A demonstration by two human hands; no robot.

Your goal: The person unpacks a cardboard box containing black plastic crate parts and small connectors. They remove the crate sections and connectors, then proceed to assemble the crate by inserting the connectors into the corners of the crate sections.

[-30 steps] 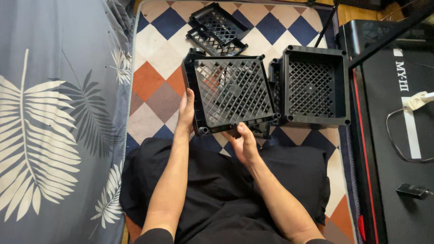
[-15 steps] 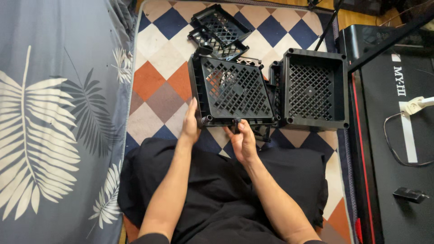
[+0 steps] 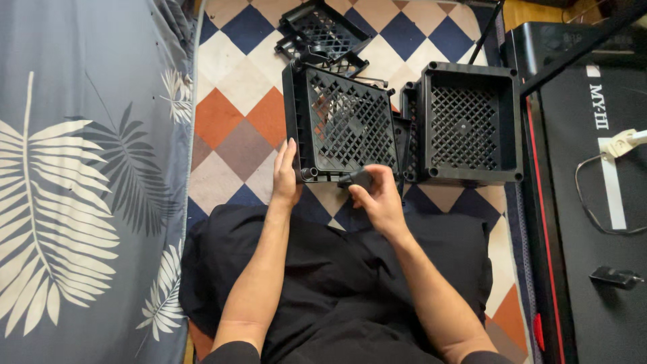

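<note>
A black plastic lattice crate (image 3: 344,125), partly put together, stands tilted on the chequered floor in front of my lap. My left hand (image 3: 286,175) presses flat against its near left corner, fingers straight. At the crate's near edge, my right hand (image 3: 377,195) pinches a small black connector piece (image 3: 360,178). A second, finished black crate (image 3: 468,125) sits right beside it, open side up.
Loose black lattice panels (image 3: 323,30) lie on the floor beyond the crates. A grey leaf-print bedspread (image 3: 81,182) fills the left side. At the right stands a black treadmill (image 3: 593,202) with a white cable (image 3: 623,145) and a small black plug (image 3: 613,276).
The partly built crate has tipped further up and shifted slightly left. My right hand moved to its near edge, now gripping the small connector piece.
</note>
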